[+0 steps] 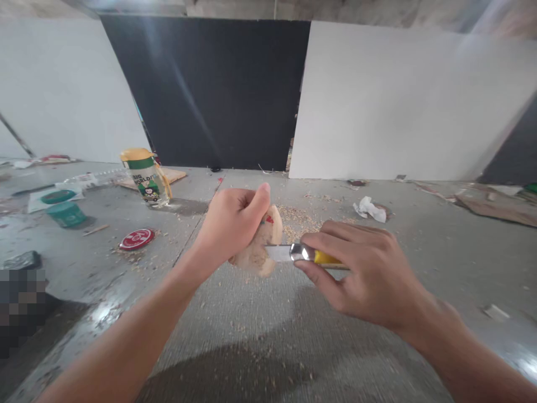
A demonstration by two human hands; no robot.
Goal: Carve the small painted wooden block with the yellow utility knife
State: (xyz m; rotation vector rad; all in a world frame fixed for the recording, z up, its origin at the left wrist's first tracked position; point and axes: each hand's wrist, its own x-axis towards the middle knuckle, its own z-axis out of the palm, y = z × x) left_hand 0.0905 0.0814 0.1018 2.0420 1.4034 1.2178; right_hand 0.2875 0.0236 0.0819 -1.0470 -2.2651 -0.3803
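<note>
A pale carved wooden piece (255, 254) with small red and blue marks is gripped in my left hand (235, 224), thumb pointing up along it. My right hand (361, 263) is wrapped round a chisel (327, 257) with a yellow handle and a shiny metal collar. Its flat blade points left and meets the right side of the wood, where there is a notch. The blade's very tip is hard to make out against the wood. Wood shavings (300, 221) lie on the surface just behind the piece.
A bottle with a yellow lid (146, 176) stands at the back left. Nearer left are a teal cup (66, 214) and a round red tin (137, 239). Crumpled white paper (370, 209) lies back right, with brown scraps (495, 207) farther right. Black and white panels rise behind.
</note>
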